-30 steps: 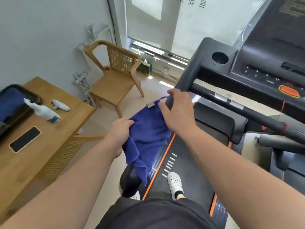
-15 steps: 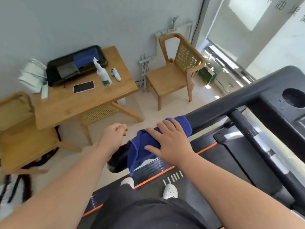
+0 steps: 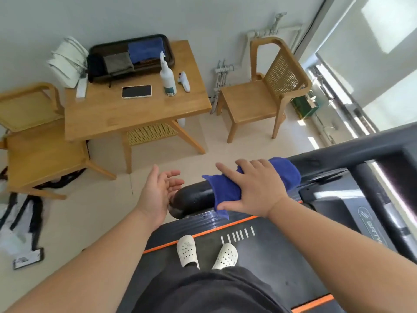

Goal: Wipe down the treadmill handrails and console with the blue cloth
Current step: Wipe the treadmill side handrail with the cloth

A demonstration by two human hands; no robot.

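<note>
Both hands are held at the handrail [image 3: 191, 199] that crosses the middle of the frame. The right hand [image 3: 255, 190] is laid over the blue cloth [image 3: 287, 175], which is wrapped round the rail. Its fingers are bent over the far side, its index finger is stretched out flat and its thumb is kept on the near side, so the cloth is gripped against the rail. The left hand [image 3: 158, 193] is held with loose, spread fingers and nothing in it, palm turned toward the rail's rounded end. Whether that end is touched cannot be told.

The handrail wipe is judged to be in hand, with the cloth near the free end of the rail. The bare black end is probably to be covered next by sliding the cloth toward the left of the frame under firm pressure. The other rail and the console, which is not clearly shown, are judged yet to be done.

White lettering is seen on the treadmill's dark cover [image 3: 372, 224] at the right edge, but only partly, and it cannot be read with certainty. The label on the spray bottle [image 3: 168, 79], on the wooden surface [image 3: 112, 114] in the upper left, is too small to read.
</note>
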